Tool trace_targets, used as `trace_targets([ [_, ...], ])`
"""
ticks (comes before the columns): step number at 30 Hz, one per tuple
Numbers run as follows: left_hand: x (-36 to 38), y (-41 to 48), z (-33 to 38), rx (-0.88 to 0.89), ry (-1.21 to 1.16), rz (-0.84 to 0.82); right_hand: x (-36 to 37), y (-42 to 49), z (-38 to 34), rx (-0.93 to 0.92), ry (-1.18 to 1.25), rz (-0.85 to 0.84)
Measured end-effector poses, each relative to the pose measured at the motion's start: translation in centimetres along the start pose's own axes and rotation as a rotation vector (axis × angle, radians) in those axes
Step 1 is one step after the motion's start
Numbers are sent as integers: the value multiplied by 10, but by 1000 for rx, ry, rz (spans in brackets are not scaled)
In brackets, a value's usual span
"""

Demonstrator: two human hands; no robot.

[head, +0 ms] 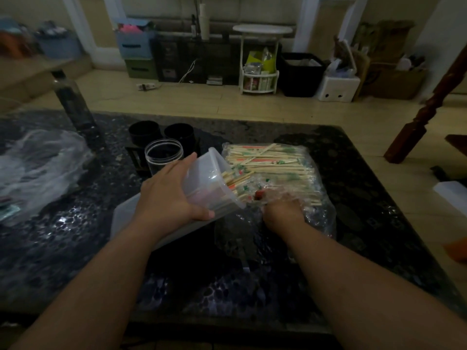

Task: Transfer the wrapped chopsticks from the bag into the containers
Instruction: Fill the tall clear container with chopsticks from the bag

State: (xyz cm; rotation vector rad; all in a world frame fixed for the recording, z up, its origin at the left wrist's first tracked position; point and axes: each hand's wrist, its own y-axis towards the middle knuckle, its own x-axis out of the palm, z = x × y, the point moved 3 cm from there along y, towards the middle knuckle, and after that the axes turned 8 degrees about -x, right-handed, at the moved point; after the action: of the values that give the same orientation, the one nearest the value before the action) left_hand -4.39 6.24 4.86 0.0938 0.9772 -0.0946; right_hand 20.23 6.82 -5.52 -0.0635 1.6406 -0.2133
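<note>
A clear plastic bag (318,213) full of wrapped chopsticks (273,162) lies on the dark table, right of centre. My left hand (169,195) grips a translucent white rectangular container (209,178), tipped on its side with its mouth toward the bag. Several wrapped chopsticks stick out of that mouth. My right hand (283,213) is inside the bag's opening, fingers curled among the chopsticks just below the container's mouth; what they hold is hidden by the plastic. A clear round jar (163,155) stands open just behind the container.
Two black cups (161,135) stand behind the jar. A dark bottle (72,99) stands at the back left, and crumpled clear plastic (38,168) lies at the left. The stone table's (353,203) far edge and right edge are near; a wooden post (424,112) stands at right.
</note>
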Motion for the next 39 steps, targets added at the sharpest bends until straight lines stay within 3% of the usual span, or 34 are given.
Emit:
trace_targets([
  [5, -1, -1, 1, -3, -8, 3, -3, 0, 1, -24, -32, 5],
  [13, 2, -2, 4, 24, 8, -9, -3, -9, -1, -160, -35, -135],
  [20, 2, -3, 5, 36, 19, -5, -3, -38, -8, -229, -13, 121],
  [30, -1, -8, 9, 35, 17, -18, -6, -79, -8, -170, 117, 82],
  [39, 2, -9, 10, 42, 63, -8, -57, -118, -13, -234, 26, 31],
])
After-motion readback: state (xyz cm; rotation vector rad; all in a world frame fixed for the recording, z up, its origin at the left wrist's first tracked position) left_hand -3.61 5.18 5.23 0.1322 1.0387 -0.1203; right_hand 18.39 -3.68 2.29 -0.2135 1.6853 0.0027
